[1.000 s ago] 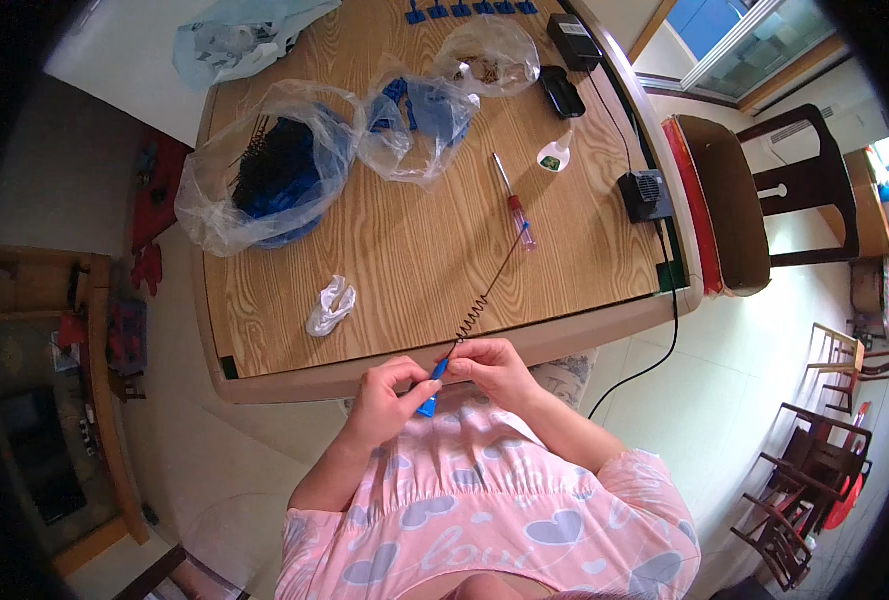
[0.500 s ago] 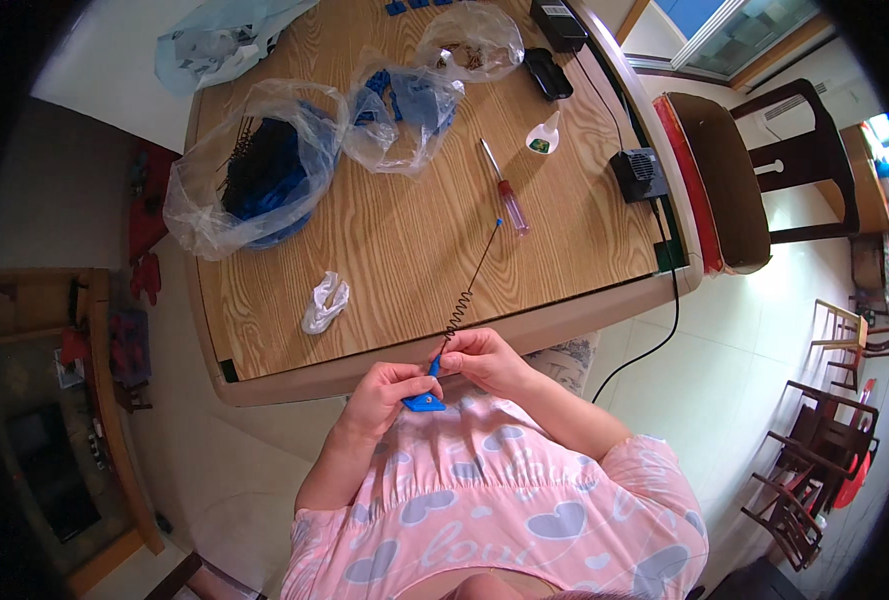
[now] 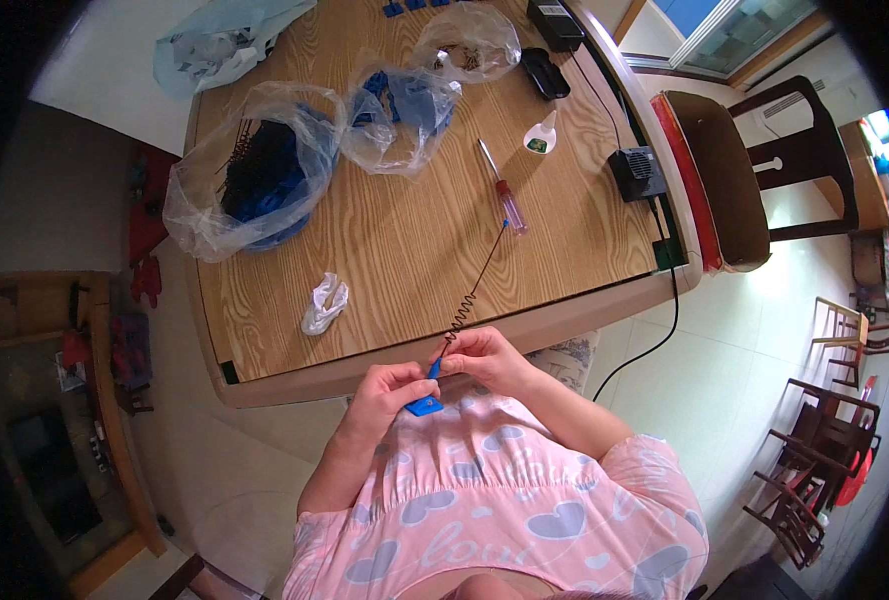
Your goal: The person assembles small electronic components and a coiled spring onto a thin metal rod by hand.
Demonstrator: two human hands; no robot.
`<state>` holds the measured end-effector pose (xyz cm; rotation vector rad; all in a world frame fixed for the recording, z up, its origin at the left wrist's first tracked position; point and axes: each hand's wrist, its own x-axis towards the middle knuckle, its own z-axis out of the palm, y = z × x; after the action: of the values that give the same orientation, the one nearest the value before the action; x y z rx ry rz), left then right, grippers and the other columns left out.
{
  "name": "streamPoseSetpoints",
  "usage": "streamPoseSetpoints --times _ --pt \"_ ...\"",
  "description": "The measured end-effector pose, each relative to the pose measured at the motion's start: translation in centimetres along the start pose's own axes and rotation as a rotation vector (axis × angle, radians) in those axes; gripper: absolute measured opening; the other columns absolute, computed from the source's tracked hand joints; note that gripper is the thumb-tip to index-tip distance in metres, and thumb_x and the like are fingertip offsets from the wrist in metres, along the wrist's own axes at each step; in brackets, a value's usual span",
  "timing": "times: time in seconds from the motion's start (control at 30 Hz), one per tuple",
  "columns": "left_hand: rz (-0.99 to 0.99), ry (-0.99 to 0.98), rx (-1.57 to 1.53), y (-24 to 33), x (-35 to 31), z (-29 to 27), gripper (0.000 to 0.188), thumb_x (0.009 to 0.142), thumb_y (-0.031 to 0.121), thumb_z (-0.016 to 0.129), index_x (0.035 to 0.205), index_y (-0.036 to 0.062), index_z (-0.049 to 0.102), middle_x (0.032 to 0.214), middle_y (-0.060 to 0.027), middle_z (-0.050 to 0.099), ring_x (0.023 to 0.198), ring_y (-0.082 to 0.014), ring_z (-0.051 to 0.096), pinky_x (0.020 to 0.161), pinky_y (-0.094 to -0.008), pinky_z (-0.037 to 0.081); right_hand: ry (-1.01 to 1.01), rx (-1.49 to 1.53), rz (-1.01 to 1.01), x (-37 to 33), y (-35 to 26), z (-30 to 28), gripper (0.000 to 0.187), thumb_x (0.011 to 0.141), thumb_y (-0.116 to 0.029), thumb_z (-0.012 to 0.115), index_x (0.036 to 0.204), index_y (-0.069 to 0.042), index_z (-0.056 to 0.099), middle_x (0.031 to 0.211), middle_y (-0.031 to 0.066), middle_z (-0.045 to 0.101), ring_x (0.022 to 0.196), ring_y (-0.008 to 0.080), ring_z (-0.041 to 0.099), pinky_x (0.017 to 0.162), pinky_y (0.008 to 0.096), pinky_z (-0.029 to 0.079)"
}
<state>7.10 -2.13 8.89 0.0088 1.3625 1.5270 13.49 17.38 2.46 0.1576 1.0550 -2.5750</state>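
Between my two hands, at the table's near edge, is a blue flat plastic piece with a small metal dot on it. A black coiled wire runs up from its narrow neck and ends in a small blue tip near the screwdriver. My left hand is closed on the blue piece, thumb and fingers pinching its neck. My right hand pinches close by, where the neck meets the wire; its fingertips partly hide the join. Beyond the tip lies a screwdriver with a clear and red handle.
A crumpled white glove-like bundle lies at left on the wooden table. Farther back are a bag of black coils, a bag of blue parts, a bag of screws, a small white bottle and a black adapter.
The wire's blue tip has swung slightly right, and the blue piece has tilted a little in my hands. Both hands keep their hold.
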Motion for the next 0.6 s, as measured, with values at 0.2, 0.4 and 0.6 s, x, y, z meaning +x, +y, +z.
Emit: streamPoseSetpoints --times 0.2,0.4,0.6 --pt "0.380 0.249 0.676 0.2 -0.3 1.3 0.011 0.079 0.007 0.069 0.079 -0.0032 0.064 0.076 -0.0059 0.061 0.073 -0.0143 0.059 0.065 -0.0266 0.045 0.118 -0.031 -0.100 -0.3 0.3 0.3 0.011 0.086 -0.004 0.067 0.095 0.003 0.066 0.098 0.0087 0.067 0.087 0.0129 0.064 0.079 0.0269 0.053" --pt "0.483 0.320 0.903 0.4 -0.6 1.9 0.011 0.075 0.004 0.071 0.079 -0.0033 0.063 0.075 -0.0091 0.059 0.072 -0.0199 0.058 0.063 -0.0301 0.044 0.114 -0.083 -0.054 -0.9 -0.2 0.7 0.013 0.086 -0.003 0.067 0.098 0.003 0.066 0.095 0.0072 0.068 0.086 0.0111 0.064 0.079 0.0249 0.052" --pt "0.492 0.324 0.931 0.3 -0.5 1.8 0.012 0.074 0.005 0.071 0.078 -0.0030 0.063 0.075 -0.0094 0.059 0.073 -0.0218 0.059 0.063 -0.0316 0.044 0.118 -0.086 -0.064 -0.9 -0.2 0.7 0.014 0.087 -0.003 0.066 0.099 0.003 0.066 0.094 0.0066 0.068 0.087 0.0111 0.064 0.080 0.0245 0.052"
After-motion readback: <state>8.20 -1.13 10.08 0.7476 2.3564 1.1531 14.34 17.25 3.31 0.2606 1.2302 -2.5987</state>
